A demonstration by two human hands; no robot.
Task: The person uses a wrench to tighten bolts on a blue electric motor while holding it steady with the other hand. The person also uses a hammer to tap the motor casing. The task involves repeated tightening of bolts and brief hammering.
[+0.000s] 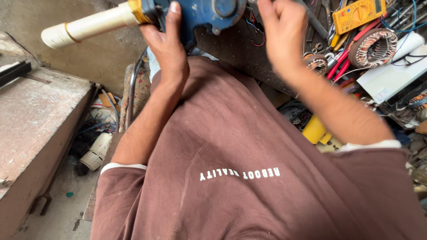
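The left hand (167,49) wraps its fingers around a blue cast-metal pump body (200,13) with a cream plastic pipe (86,27) attached. The right hand (282,33) curls loosely beside it; whether it grips anything I cannot tell.

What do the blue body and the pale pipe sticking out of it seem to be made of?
The blue body looks like cast metal: thick, painted, chipped paint. The pale pipe looks like plastic: smooth, matte cream, scuffed. The left hand rests against the body.

Soft, even daylight with faint shadows, no glare; the right hand (284,33) is slightly motion-blurred, edges stretched wide.
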